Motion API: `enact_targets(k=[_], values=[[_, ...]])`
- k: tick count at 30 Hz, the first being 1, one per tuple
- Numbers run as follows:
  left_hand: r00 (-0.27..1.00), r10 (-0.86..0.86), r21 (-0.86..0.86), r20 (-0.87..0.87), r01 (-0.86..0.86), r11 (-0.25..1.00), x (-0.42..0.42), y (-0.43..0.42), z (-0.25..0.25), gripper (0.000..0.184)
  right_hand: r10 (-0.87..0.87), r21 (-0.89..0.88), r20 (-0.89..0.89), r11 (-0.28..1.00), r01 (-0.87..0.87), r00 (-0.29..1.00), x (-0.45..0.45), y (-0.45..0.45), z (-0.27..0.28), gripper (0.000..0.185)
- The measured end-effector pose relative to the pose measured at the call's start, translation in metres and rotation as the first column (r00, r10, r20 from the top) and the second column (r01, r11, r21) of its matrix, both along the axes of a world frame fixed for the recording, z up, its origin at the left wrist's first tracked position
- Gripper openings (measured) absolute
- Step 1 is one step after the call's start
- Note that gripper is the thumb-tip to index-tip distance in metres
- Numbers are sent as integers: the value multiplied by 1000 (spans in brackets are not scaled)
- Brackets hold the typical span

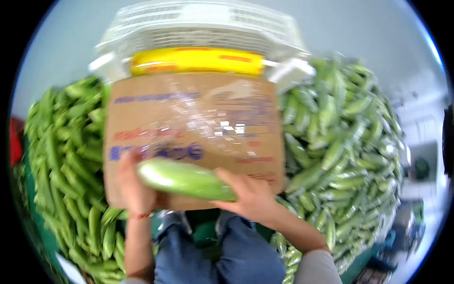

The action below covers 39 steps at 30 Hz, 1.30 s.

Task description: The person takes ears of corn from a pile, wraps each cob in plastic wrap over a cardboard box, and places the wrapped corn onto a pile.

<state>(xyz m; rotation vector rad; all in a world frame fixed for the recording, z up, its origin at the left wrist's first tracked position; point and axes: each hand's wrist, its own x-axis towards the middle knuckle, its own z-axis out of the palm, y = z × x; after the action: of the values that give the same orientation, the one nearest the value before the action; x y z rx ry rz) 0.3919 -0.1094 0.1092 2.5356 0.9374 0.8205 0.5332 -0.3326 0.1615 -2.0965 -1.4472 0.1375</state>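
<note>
A pale green, glossy long vegetable (pixel 187 180) lies slantwise above the near part of a cardboard sheet (pixel 189 113) with blue and red print. My right hand (pixel 250 194) holds its right end between thumb and fingers. At the vegetable's left end is my left hand (pixel 135 184), blurred by motion, its fingers smeared; whether it grips the vegetable is unclear. Shiny clear film covers part of the cardboard. Beyond the cardboard's far edge lies a yellow roll (pixel 198 61) with red marks, in front of a white plastic crate (pixel 198 14).
A big heap of green vegetables (pixel 75 161) rises on the left. To the right, another heap of similar vegetables (pixel 340 142) looks shiny, as if film-wrapped. A red object (pixel 16 141) shows at the far left edge. Blue-jeaned legs are below the cardboard.
</note>
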Motion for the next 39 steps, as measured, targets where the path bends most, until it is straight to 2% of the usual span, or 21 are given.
enact_targets(k=[1,3,5,6,8,10,13,16,17,22,24,25,27,28,29,30,32,33,36,38,39], values=[[990,-29,-426,136,85,901,-5,-3,3,37,7,43,85,999,-11,996,3,-6,10,58],[838,414,-929,356,268,256,-16,-10,11,51,-6,250,121,968,-25,993,16,-9,32,52],[945,243,-970,220,184,162,-47,-30,-17,67,55,548,-161,835,43,985,28,3,47,42],[996,-46,-986,78,84,147,-44,-46,19,75,168,673,-360,728,131,917,28,9,52,37],[944,-310,-990,111,133,53,-51,-69,17,87,565,615,-781,617,492,267,21,16,55,27],[774,-552,-945,311,315,-91,-34,-65,41,89,552,623,-779,624,473,298,24,12,56,22],[663,-686,-715,298,632,299,-27,-74,42,97,560,626,-777,641,445,287,33,3,49,34],[633,-738,-613,233,685,394,-2,-77,38,99,399,658,-751,380,650,527,34,10,33,60],[623,-766,-529,155,708,469,14,-84,48,95,385,612,-790,472,635,477,20,5,21,83],[527,-842,-411,-112,747,522,63,-97,83,73,173,110,-985,572,813,12,-20,-56,-63,52],[523,-835,-220,-172,806,549,58,-91,78,69,501,-58,-816,427,902,-289,8,-101,-64,45],[562,-818,-220,-121,789,574,49,-86,71,61,196,-14,-976,378,926,-95,25,-122,-60,60],[615,-780,-215,-114,752,623,23,-68,58,54,-40,-10,-999,177,984,-3,84,-191,-57,45],[641,-760,-215,-108,731,648,9,-60,51,51,-260,100,-948,303,948,183,121,-235,-50,57],[689,-718,-229,-99,687,690,-6,-53,47,48,-473,38,-881,-1,999,33,160,-246,-27,67],[731,-677,-244,-91,642,726,-21,-46,42,45,-578,130,-799,102,986,165,210,-300,-25,74],[808,-578,-225,-116,545,807,-40,-34,29,47,-981,359,-190,-28,933,44,268,-361,-7,71],[847,-517,-183,-124,492,851,-44,-30,23,48,-994,434,104,9,901,-40,300,-395,-15,68],[940,-261,-152,-218,232,961,-44,-24,12,55,-864,510,-158,344,788,479,240,-258,20,42],[905,-258,52,-337,292,955,-38,-2,-3,57,-771,-15,-208,617,787,602,173,-175,-2,40],[898,-291,83,-330,334,939,-31,7,-1,61,-457,22,-155,885,465,876,135,-133,-21,48]])
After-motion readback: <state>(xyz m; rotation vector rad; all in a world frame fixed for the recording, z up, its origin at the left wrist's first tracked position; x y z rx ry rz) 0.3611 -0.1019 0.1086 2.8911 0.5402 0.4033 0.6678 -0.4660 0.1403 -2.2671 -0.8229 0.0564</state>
